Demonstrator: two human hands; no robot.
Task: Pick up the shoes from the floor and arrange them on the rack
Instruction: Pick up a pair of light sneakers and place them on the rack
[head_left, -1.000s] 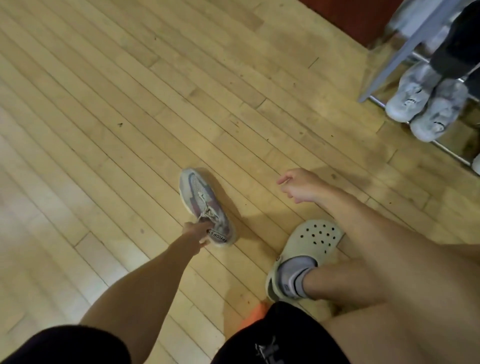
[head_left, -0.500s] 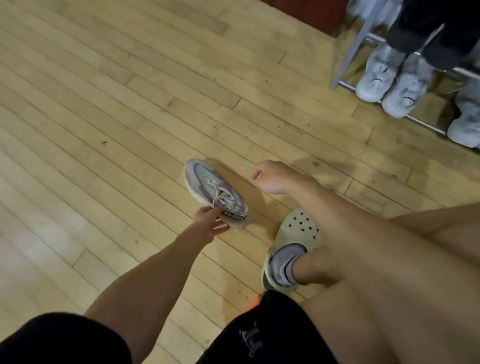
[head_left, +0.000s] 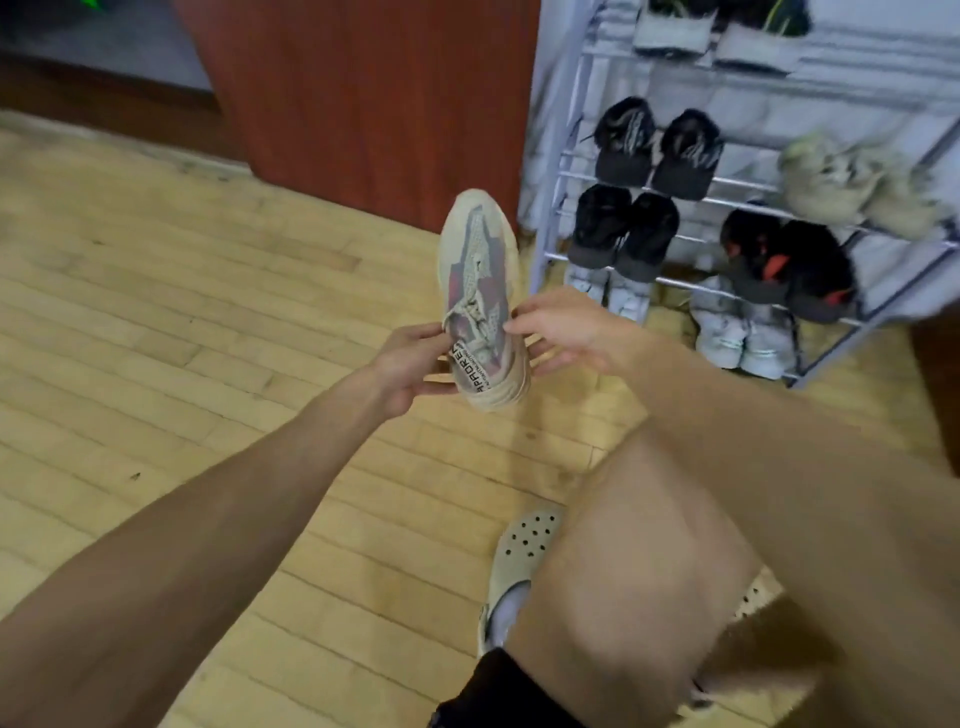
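Note:
A grey-and-pink knit sneaker (head_left: 478, 270) with pale laces and a lettered heel strap is held up off the floor, toe pointing away from me. My left hand (head_left: 408, 364) grips its heel end from the left. My right hand (head_left: 566, 332) touches the right side of the heel, fingers spread around it. The metal shoe rack (head_left: 550, 208) stands just to the right of the sneaker, its tiers filled with pairs of black, white and beige shoes.
A reddish wooden cabinet (head_left: 374, 104) stands behind the sneaker, left of the rack. Wooden plank floor (head_left: 182, 338) spreads to the left. My knee and a beige clog (head_left: 519, 551) on my foot fill the lower right.
My left hand lifted the sneaker from the floor and swung it up toward the rack. My right hand came in onto its heel. The view rose from floor to rack.

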